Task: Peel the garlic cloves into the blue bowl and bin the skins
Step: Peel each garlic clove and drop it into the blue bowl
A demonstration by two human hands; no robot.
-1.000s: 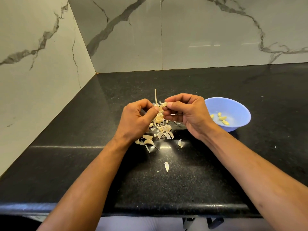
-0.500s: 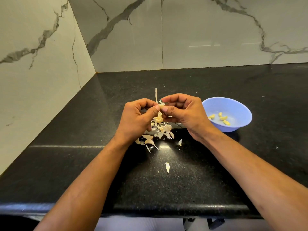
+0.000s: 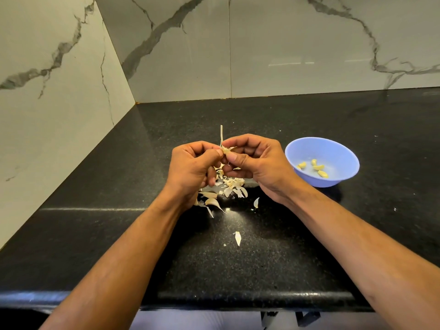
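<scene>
A person's left hand (image 3: 190,167) and right hand (image 3: 256,163) meet above a dark stone surface (image 3: 309,246), both with fingers curled and thumbs pinching a small garlic clove (image 3: 226,151) between them; a thin dry stalk (image 3: 221,134) rises from the point where the fingertips meet. The clove looks only partly stripped, though the fingers hide most of it. Directly beneath the hands lies a loose heap of pale papery skins (image 3: 228,186), with one stray flake (image 3: 237,238) nearer the surface's front edge. To the right, just beside the right hand, stands the blue bowl (image 3: 345,151) holding four peeled cloves (image 3: 316,167). No bin is in view. Marble-patterned walls (image 3: 285,55) close off the corner behind. The clove is likely light, firm and slick once bared, so it is best pinched at its blunt root end while the brittle skin is pulled from the tip; the skins, nearly weightless, would scatter easily and are best gathered in a cupped sweep.
</scene>
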